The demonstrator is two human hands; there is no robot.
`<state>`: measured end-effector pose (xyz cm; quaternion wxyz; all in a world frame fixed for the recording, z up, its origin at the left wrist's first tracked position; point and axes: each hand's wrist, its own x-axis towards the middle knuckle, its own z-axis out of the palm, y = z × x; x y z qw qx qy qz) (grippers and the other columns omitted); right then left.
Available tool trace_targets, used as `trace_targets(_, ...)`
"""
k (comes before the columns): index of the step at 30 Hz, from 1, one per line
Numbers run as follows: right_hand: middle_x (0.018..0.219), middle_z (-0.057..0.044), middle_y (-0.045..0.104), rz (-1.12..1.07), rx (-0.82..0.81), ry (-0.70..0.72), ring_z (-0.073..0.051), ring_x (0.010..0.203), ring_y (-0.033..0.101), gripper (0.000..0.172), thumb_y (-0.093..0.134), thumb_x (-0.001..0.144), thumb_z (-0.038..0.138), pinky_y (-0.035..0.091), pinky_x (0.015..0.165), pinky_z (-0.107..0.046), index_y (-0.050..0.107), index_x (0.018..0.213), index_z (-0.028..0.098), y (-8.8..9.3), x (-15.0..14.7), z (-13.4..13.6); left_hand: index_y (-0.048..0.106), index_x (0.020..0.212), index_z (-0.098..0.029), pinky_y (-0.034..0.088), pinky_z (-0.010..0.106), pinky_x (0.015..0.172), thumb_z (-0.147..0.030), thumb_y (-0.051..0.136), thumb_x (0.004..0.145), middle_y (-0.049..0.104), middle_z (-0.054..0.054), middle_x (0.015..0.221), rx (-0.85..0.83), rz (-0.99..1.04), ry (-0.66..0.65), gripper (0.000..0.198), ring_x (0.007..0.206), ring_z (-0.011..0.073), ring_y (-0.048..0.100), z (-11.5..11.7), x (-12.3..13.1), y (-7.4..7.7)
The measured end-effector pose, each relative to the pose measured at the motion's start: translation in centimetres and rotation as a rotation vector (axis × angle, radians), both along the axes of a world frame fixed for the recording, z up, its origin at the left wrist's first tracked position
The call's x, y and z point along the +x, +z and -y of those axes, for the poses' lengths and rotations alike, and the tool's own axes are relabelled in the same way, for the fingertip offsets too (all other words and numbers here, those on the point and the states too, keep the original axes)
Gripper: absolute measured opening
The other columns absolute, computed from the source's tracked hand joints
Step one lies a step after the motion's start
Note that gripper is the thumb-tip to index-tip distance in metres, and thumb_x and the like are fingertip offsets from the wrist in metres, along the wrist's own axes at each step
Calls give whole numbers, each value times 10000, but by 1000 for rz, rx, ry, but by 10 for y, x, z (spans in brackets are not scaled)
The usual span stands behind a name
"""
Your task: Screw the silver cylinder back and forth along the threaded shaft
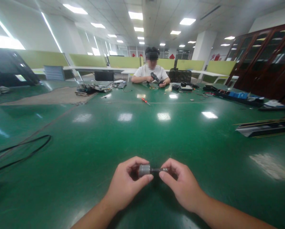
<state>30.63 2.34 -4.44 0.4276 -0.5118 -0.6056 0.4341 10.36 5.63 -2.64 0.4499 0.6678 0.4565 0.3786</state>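
A hole saw [144, 170], with a grey metal cup and a thin dark shank, lies level between my two hands above the green table. My left hand [130, 179] is closed around the cup on the left, thumb along its lower side. At the shank's right end, my right hand [180, 181] pinches the silvery tip between thumb and forefinger. The fingers partly hide the cup's open end and the shank's tip.
A red screwdriver [145, 101] lies farther up the green table [142, 136]. Across it sits a person in a white shirt [142, 72], holding a power drill [154, 76]. A black cable [37, 138] loops at left; metal rails [266, 128] lie at right.
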Motion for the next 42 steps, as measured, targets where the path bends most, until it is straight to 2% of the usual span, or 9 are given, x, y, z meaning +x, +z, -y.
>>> trace_targets(42,685,28,551,-55,4,-20,-140,656,508,164,621,891,304,390,628,-250,597,780,186,-3,0,0,694,910,-158,459,238,636,-298,813,710,699,11,756,-20,35,9,271,691,173,626,-2,-1,-2)
